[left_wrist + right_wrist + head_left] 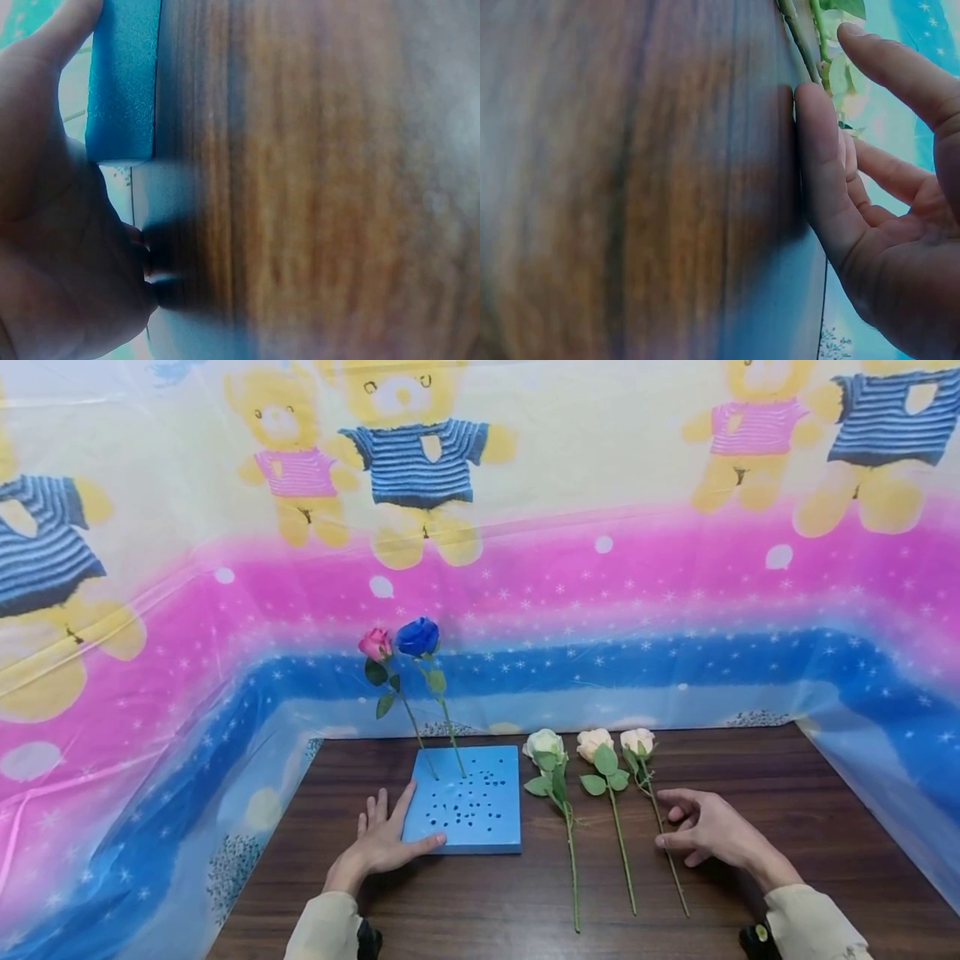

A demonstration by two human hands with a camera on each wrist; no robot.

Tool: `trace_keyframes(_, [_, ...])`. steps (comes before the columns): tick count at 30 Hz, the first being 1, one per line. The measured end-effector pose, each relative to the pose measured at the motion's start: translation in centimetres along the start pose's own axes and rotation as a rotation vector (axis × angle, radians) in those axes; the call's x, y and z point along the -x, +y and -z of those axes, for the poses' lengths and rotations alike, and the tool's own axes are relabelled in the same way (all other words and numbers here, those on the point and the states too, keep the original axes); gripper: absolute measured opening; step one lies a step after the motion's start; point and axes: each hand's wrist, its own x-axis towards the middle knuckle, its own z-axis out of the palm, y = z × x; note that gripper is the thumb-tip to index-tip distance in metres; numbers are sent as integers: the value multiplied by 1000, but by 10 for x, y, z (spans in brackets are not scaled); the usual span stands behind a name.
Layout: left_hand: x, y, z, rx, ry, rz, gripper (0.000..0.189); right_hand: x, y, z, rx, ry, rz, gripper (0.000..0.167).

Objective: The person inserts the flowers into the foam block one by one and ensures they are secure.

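Note:
In the head view my left hand (381,843) lies at the left side of a blue foam block (495,835) dotted with holes. Its fingers are spread, and the thumb reaches along the block's front edge. A pink rose (375,645) and a blue rose (417,636) stand in the block, leaning left. My right hand (716,833) is at the stem of the rightmost pale rose (637,742), its fingers bent but apart. In the right wrist view a gap shows between the fingers, with a green stem (802,45) just beyond the fingertips.
Left of that rose, a cream rose (596,747) and a greenish-white rose (543,745) lie on the dark wooden table (480,906), stems toward me. Behind the table hangs a bear-printed cloth (562,602), which also runs along both sides.

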Motion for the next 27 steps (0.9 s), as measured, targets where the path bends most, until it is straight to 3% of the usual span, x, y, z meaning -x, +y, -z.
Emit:
trace_keyframes(11, [0, -1, 0, 3, -4, -1, 122, -5, 0, -3, 35, -23, -38, 95])
trace_keyframes(27, [0, 0, 0, 11, -1, 6, 122, -3, -4, -3, -9, -67, -12, 85])
